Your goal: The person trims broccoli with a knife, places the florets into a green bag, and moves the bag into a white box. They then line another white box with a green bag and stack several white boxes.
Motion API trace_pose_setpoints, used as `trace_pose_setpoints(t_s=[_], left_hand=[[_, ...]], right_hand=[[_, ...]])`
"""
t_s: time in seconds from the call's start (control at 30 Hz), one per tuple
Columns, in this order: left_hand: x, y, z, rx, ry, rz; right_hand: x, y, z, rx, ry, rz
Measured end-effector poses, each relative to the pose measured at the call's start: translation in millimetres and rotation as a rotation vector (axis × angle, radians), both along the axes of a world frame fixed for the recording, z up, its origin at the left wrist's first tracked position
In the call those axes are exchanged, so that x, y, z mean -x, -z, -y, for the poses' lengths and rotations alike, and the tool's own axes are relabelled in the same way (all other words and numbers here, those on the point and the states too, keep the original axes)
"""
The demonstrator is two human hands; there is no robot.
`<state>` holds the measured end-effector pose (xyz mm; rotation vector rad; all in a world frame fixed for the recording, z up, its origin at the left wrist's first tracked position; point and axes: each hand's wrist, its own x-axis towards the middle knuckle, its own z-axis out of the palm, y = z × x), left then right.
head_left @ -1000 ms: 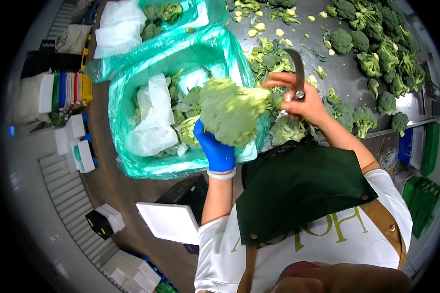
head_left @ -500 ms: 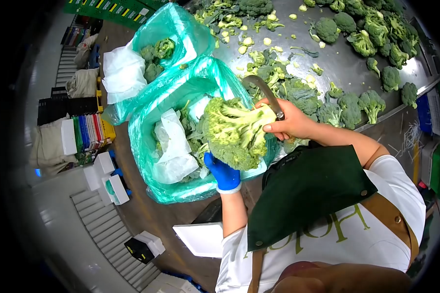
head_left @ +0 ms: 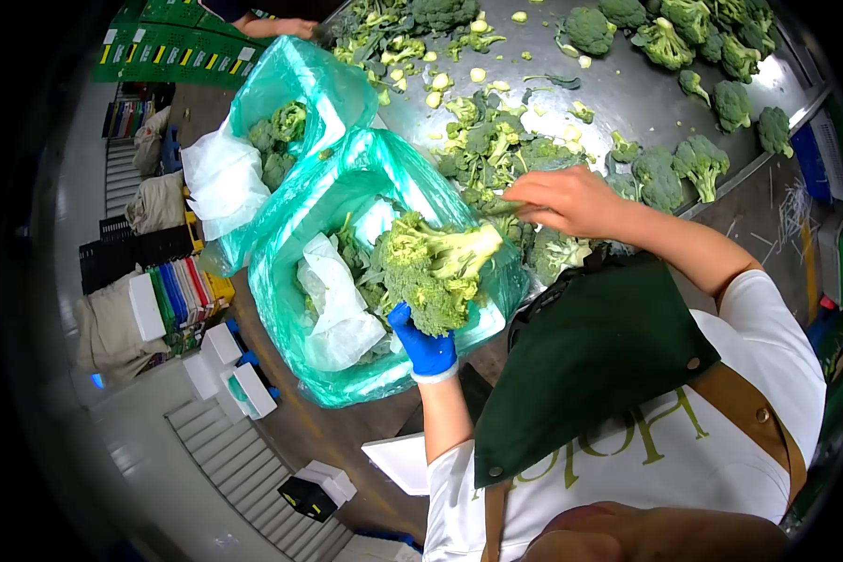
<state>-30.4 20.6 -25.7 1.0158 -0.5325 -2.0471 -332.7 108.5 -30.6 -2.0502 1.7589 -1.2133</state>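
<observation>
My left hand (head_left: pixel 425 345), in a blue glove, is closed round the head of a broccoli (head_left: pixel 431 272), its pale cut stem pointing right. It holds the broccoli above a box (head_left: pixel 482 328) lined with green plastic film (head_left: pixel 290 309). In the box lie more broccoli and a sheet of white paper (head_left: pixel 332 309). To the right of the stem, and apart from it, my bare right hand (head_left: pixel 576 201) is closed on a knife (head_left: pixel 501 207). The knife's blade is hard to see against the broccoli trimmings (head_left: pixel 492 140) behind it.
A second lined box (head_left: pixel 332 89) with broccoli and white paper (head_left: pixel 225 183) stands beyond the first. The metal table (head_left: pixel 534 66) bears broccoli heads (head_left: pixel 670 42), leaves and cut stem pieces. Another person's hand (head_left: pixel 295 27) shows at the top left, near green crates (head_left: pixel 173 51).
My right hand has drawn away from the stem and turned, taking the knife with it. The broccoli sits slightly lower in my left hand. Another person's arm has come into view at the top left.
</observation>
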Motion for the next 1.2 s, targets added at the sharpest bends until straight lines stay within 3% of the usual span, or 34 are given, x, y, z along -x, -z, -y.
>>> trace_pose_setpoints(t_s=[0.13, 0.37, 0.4, 0.43, 0.47, 0.5, 0.53, 0.6, 0.7, 0.8, 0.93, 1.13, 1.2], left_hand=[[2.0, -11.9, -5.5, 0.001, 0.011, 0.058], [16.5, -15.0, -17.0, 0.148, -0.003, 0.199], [25.6, -22.3, -18.5, 0.276, 0.014, 0.279], [21.4, -27.0, -18.1, 0.248, 0.015, 0.232], [11.2, -35.2, -13.4, 0.223, 0.018, 0.185], [6.9, -41.9, -3.3, 0.206, 0.015, 0.127], [8.2, -50.5, 5.5, 0.153, 0.073, 0.004], [13.4, -63.9, 11.7, 0.002, 0.073, 0.093], [34.0, -67.2, 15.0, -0.140, 0.079, 0.025], [46.2, -71.0, 8.4, -0.242, 0.090, -0.079], [48.4, -67.3, 2.2, -0.288, 0.094, -0.068], [50.8, -67.9, -3.3, -0.300, 0.089, -0.069], [47.3, -68.8, -2.2, -0.290, 0.087, -0.040]], right_hand=[[0.5, 2.0, -15.4, -0.123, -0.060, -0.449], [-16.2, 19.7, -16.5, -0.226, 0.082, -0.433], [-14.7, 31.3, -16.4, -0.452, 0.209, -0.408], [-4.0, 51.7, -16.6, -0.676, 0.335, -0.382], [30.7, 103.6, -26.3, -0.740, 0.343, -0.426], [46.9, 93.0, -36.3, -0.871, 0.269, -0.409], [46.3, 76.2, -38.3, -0.707, 0.194, -0.362], [24.4, 52.6, -44.9, -0.512, 0.021, -0.364], [7.2, 24.4, -22.0, 0.035, 0.055, -0.375], [7.3, 5.7, -7.7, 0.161, 0.061, -0.518], [6.3, 2.1, 3.8, 0.154, 0.052, -0.569], [-2.5, 10.1, 11.9, 0.160, 0.253, -0.675], [-4.1, 20.0, 13.7, -0.223, 0.404, -0.638]])
